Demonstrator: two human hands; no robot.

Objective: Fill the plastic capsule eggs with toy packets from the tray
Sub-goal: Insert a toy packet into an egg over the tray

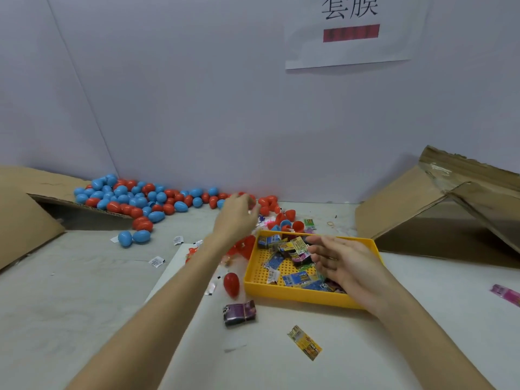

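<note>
Right of centre, the yellow tray (292,294) holds toy packets (295,249); right hand (346,266) spread above, left hand (236,218) loosely curled near eggs (135,198).

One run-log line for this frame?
left hand: reaching toward egg pile | right hand: open over yellow tray | red egg: beside tray

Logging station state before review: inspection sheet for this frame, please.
Surface: pale table, scuffed.
Job's things: yellow tray holding toy packets; closed blue and red capsule eggs piled at the back wall; one red egg left of the tray.
Clutter: loose packets, purple bundle, paper scraps, rubber band.
Grippers: left hand reaching toward the eggs, grip unclear; right hand open over the tray.
Cables: nothing seen.
Surroundings: cardboard boxes both sides, paper sign on the wall.
</note>
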